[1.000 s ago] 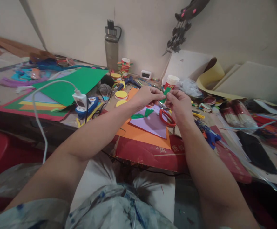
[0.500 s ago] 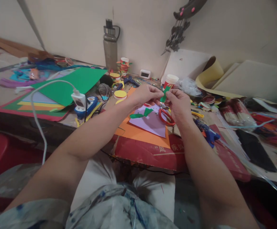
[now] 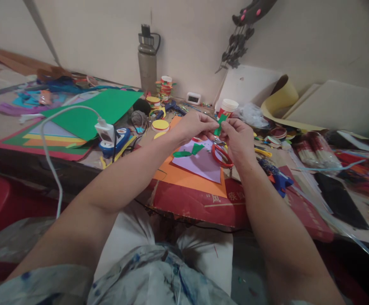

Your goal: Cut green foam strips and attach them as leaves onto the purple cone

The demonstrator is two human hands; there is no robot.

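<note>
Both hands meet above the table's middle, pinching a small green paper strip (image 3: 218, 125). My left hand (image 3: 192, 126) grips its left side with closed fingers. My right hand (image 3: 238, 137) pinches the right side. Just below the hands lie red-handled scissors (image 3: 221, 155) on a purple sheet (image 3: 203, 163), which rests on an orange sheet (image 3: 187, 178). Two green paper scraps (image 3: 189, 151) lie on the purple sheet.
A red cardboard folder (image 3: 203, 203) lies under the sheets. A large green sheet (image 3: 92, 111) tops a stack of coloured paper at left, beside a white charger (image 3: 105, 131) with its cable. A blue glue gun (image 3: 276, 176) lies right. A water bottle (image 3: 147, 61) and paper cup (image 3: 227, 108) stand behind.
Both hands have stayed together on the green strip, with only slight finger shifts; the view has barely moved.
</note>
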